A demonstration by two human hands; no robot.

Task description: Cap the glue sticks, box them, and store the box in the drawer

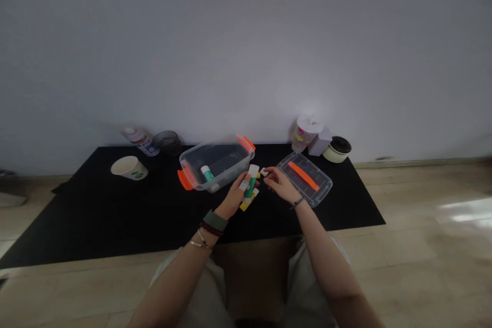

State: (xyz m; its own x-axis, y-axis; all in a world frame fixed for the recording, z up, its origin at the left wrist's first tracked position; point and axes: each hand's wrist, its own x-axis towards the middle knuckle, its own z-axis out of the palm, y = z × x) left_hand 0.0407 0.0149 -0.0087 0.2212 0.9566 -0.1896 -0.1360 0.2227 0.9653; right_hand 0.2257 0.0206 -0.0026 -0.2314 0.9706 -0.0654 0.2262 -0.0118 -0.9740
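Forearms (180, 277) extend, left hand (232, 199) gripping one tube (251, 184), right hand's (281, 185) grip unclear, the box (231, 172) holding another tube (207, 173).

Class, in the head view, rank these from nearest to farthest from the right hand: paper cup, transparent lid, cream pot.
1. Transparent lid: beside the right hand.
2. Cream pot: right, beyond the lid.
3. Paper cup: far left.

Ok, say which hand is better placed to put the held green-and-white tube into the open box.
Probably the left hand: it holds that tube close to the box. The right hand is farther off, nearer the clear lid.
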